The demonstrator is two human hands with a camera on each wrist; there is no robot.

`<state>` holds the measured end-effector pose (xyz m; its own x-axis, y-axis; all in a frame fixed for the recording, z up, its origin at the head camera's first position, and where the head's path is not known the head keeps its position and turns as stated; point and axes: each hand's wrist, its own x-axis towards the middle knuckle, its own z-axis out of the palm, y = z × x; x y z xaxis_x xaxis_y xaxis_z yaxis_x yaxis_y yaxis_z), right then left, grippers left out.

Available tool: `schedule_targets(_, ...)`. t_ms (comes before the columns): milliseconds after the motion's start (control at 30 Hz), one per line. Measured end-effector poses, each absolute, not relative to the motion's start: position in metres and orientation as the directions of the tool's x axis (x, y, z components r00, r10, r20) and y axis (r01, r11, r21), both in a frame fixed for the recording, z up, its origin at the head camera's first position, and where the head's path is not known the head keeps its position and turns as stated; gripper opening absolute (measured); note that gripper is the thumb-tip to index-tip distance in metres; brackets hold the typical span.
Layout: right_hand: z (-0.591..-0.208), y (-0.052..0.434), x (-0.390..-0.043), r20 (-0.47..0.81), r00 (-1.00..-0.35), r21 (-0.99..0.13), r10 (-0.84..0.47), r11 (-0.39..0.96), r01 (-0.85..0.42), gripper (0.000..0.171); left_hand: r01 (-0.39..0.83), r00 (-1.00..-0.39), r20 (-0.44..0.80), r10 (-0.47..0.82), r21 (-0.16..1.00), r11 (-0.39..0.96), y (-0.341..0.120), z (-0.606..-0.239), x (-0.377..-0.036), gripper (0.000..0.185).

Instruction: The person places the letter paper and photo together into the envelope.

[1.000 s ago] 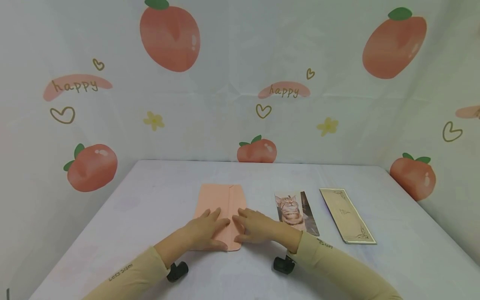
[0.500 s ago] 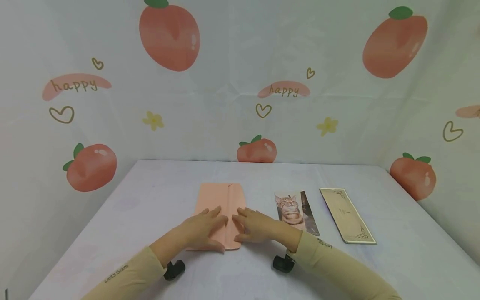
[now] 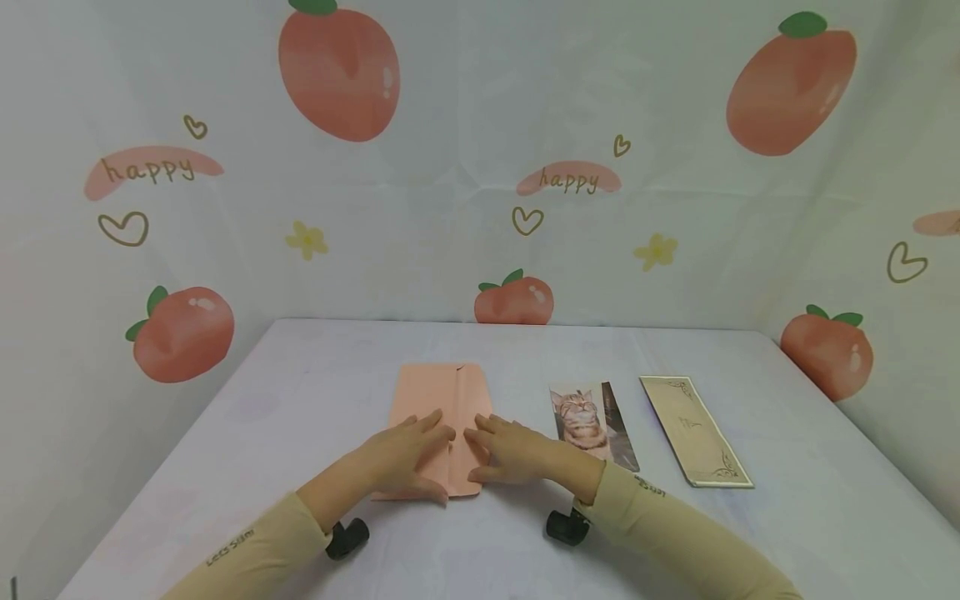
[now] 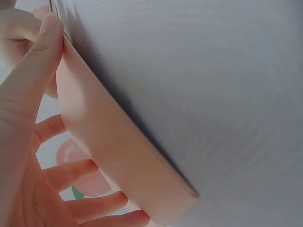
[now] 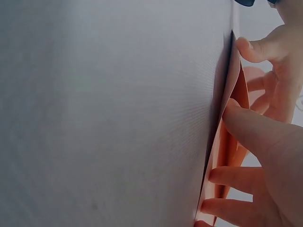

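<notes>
A pink folded paper (image 3: pixel 441 392) lies flat on the white table (image 3: pixel 300 392), with a fold line running down its length. My left hand (image 3: pixel 408 457) presses flat on its near left part, fingers straight. My right hand (image 3: pixel 513 454) presses flat on the near right flap, its fingertips almost meeting the left ones. In the left wrist view the left hand (image 4: pixel 28 99) has its thumb along the paper (image 4: pixel 118 156) edge. From the right wrist the right hand (image 5: pixel 265 142) shows its thumb against the paper (image 5: pixel 227 137) edge, where the layers gape slightly.
To the right of the paper lie a long cat picture card (image 3: pixel 587 421) and an ornate beige card (image 3: pixel 693 429). A peach-printed backdrop (image 3: pixel 480 167) encloses the table at the back and on both sides.
The paper's right flap lies flatter at its far corner than a second ago. My left arm has drawn slightly back towards me; both hands stay on the paper.
</notes>
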<state>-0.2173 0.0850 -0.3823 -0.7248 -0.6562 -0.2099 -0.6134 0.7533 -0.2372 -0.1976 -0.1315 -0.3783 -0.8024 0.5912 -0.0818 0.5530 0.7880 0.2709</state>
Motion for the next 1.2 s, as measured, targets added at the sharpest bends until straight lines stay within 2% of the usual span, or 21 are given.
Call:
schedule_targets(567, -0.381, 0.087, -0.219, -0.151, -0.723, -0.262, -0.674, 0.732, -0.628, 0.061, 0.566, -0.792, -0.081, 0.605, 0.273, 0.778, -0.13, -0.377, -0.199, 0.07)
schedule_targets(1200, -0.375, 0.118, -0.22, 0.079, -0.765, -0.487, -0.639, 0.644, -0.589, 0.048, 0.565, -0.793, -0.082, 0.604, 0.271, 0.779, -0.13, -0.375, -0.196, 0.069)
